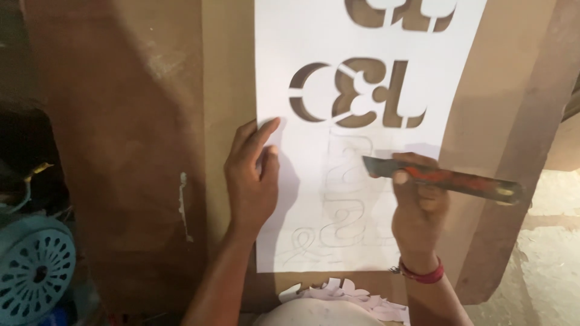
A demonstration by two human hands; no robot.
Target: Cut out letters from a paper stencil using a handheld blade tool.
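Seen from above, we look down on a white paper sheet (362, 36) lying flat on a brown board (229, 72) that serves as the worktop. The left hand (251, 175) presses down on the sheet's left edge, fingers loose and spread flat, gripping nothing; the index finger points up along the margin. The right hand (417, 208) is clenched around a utility knife (444, 179) with a worn red and dark handle, which lies nearly level across the fist, its blade end pointing left over the middle of the sheet. We cannot tell whether the tip touches the paper. A red band (421, 273) circles the right wrist.

Above the hands, ornate curved shapes (356, 93) are already cut out of the sheet, the brown board showing through; a second row of cut-outs (399, 13) runs off the top of the frame. Below the blade, faint pencilled outlines (338, 208) of similar shapes remain uncut, between the two hands.

At the sheet's lower edge we see a small heap of white paper offcuts (350, 294), just beside the person's forearms. To the far left, well apart from the sheet, a light blue fan housing (33, 268) with slotted vents sits in shadow. A pale concrete floor (544, 265) shows at the lower right.
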